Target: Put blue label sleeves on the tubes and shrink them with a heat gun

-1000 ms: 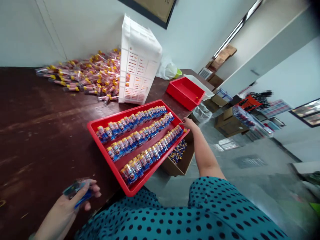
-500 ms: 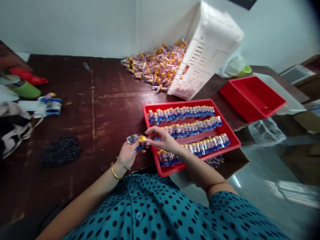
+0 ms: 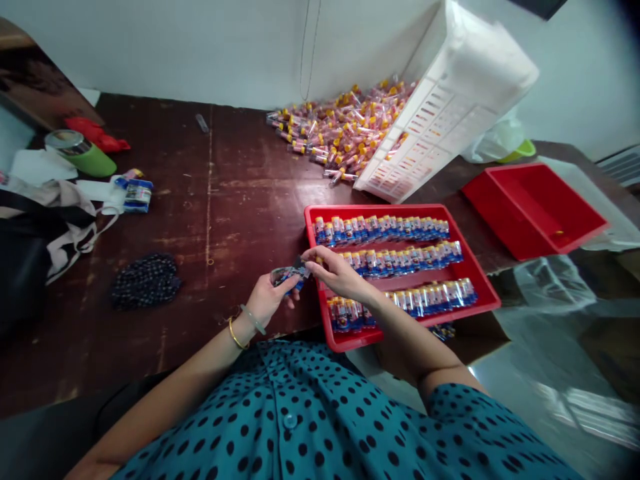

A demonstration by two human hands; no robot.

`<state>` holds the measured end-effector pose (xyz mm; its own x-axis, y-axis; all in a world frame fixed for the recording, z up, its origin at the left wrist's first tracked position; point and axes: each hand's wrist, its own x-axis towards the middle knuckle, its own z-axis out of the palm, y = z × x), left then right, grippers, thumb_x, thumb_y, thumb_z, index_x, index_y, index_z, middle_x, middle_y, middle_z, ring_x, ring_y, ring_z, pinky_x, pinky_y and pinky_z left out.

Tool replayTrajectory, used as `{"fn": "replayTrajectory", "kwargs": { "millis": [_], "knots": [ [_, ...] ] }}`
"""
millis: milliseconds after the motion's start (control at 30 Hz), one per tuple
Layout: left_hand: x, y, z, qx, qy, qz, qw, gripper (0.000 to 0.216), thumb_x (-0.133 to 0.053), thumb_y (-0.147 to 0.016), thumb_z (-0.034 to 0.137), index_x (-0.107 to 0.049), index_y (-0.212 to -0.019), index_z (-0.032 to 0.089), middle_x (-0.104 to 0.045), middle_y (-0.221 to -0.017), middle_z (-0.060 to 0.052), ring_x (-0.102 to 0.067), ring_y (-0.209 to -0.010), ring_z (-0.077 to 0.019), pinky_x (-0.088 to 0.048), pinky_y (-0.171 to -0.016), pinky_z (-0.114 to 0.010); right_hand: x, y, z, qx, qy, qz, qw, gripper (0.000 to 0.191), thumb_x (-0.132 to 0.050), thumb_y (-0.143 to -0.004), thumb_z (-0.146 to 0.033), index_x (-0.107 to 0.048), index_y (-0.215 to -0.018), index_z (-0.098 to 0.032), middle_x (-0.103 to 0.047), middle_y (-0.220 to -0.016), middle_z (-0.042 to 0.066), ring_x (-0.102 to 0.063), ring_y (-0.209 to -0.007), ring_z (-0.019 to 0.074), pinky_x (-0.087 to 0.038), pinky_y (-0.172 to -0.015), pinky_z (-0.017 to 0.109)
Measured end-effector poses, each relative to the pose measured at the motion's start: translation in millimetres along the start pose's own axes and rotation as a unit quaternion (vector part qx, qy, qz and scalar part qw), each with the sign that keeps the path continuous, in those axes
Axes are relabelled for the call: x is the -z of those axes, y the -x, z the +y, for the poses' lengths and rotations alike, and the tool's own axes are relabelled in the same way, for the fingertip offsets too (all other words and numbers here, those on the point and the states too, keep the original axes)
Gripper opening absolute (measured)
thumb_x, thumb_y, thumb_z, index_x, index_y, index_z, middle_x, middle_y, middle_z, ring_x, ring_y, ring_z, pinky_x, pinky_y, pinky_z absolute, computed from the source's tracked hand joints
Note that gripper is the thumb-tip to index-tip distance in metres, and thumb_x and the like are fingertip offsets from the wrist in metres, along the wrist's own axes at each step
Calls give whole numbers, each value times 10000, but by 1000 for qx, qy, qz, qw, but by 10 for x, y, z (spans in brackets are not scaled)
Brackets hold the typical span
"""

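- Left hand: just left of the red tray, off its near-left corner, fingers curled closed around a small clear tube.
- Right hand: over the tray's left edge, thumb and fingertips pinched narrow on the tube's right end.
- Tube: held in the air between both hands, just outside the tray's left wall, roughly level. Blurred, so cap detail can't be read.
- Tray holds three rows of packed tubes lying side by side, running left to right.
- Behind the tray: tilted white crate, with a loose pile of yellow-capped tubes spilling out to its left.
- Right of the tray: second red bin, well apart.
- Far left of the tray: dark beaded heap on the brown table.
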<state>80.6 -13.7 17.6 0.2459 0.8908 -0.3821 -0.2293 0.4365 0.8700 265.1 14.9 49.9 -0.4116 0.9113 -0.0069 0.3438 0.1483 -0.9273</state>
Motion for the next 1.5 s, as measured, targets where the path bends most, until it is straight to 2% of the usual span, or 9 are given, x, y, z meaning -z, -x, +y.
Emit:
{"fn": "replayTrajectory", "kwargs": {
  "millis": [133, 300, 433, 733, 900, 1033, 1200, 1367, 1500],
  "knots": [
    [111, -2, -33, 34, 9, 6, 999, 376, -870, -567, 352, -646, -780, 138, -607, -598, 25, -514, -487, -78, -336, -391, -173, 234, 4, 66, -40, -123, -43, 991, 344, -557, -901, -315, -578, -1231, -222, -618, -1032, 32, -606, -931, 155, -477, -895, 330],
    [108, 16, -30, 56, 22, 26, 998, 456, -912, -467, 312, -568, -725, 158, -598, -597, 53, -475, -472, -54, -310, -428, -173, 336, -40, 69, -63, -293, 68, 952, 364, -774, -751, -362, -642, -1066, -237, -661, -974, 10, -636, -858, 140, -515, -797, 278],
    [66, 16, -14, 40, 5, 33, 999, 457, -913, -457, 324, -571, -710, 158, -588, -569, 51, -475, -468, -65, -309, -430, -187, 236, -78, -29, -50, -338, 89, 936, 352, -804, -723, -386, -647, -996, -229, -680, -1003, 13, -602, -768, 110, -523, -707, 246],
    [44, 48, -17, 4, -25, -20, 999, 337, -867, -580, 364, -652, -720, 145, -595, -545, 27, -507, -475, -91, -384, -462, -216, 108, -58, -72, -17, -242, 106, 964, 400, -810, -700, -428, -569, -942, -219, -662, -984, 30, -620, -832, 146, -540, -758, 287],
    [-37, 98, 5, 27, 27, -64, 997, 403, -820, -674, 373, -693, -975, 136, -708, -772, -42, -622, -638, -139, -483, -581, -251, -119, 121, 11, 16, -193, 148, 970, 314, -747, -783, -420, -527, -876, -216, -666, -1052, 53, -635, -827, 147, -540, -787, 311],
    [-59, 154, 44, 70, 100, -95, 988, 363, -816, -694, 368, -709, -959, 144, -703, -778, -40, -621, -646, -135, -484, -587, -249, -331, 336, 64, 3, -166, 139, 976, 222, -648, -872, -421, -590, -884, -206, -679, -1098, 64, -659, -865, 170, -532, -825, 332],
    [-97, 207, 82, 62, 127, -102, 985, 330, -837, -674, 335, -735, -935, 160, -700, -813, -23, -605, -661, -124, -506, -630, -260, -436, 478, 29, 26, -161, 167, 972, 214, -727, -819, -358, -623, -941, -216, -694, -1066, 46, -659, -988, 195, -500, -937, 350],
    [-94, 203, 46, 40, 80, -98, 991, 302, -790, -732, 348, -739, -967, 165, -695, -799, -26, -594, -657, -122, -490, -629, -251, -414, 472, 59, 18, -134, 182, 974, 185, -728, -813, -373, -661, -901, -223, -713, -1040, 47, -663, -973, 207, -502, -934, 368],
    [-74, 205, 36, 33, 51, -90, 994, 331, -786, -734, 357, -736, -1002, 169, -699, -807, -27, -595, -655, -121, -489, -637, -249, -404, 474, 102, 34, -104, 188, 976, 118, -723, -823, -344, -687, -865, -239, -731, -989, 32, -650, -1016, 208, -409, -1062, 406]
  ]
}}
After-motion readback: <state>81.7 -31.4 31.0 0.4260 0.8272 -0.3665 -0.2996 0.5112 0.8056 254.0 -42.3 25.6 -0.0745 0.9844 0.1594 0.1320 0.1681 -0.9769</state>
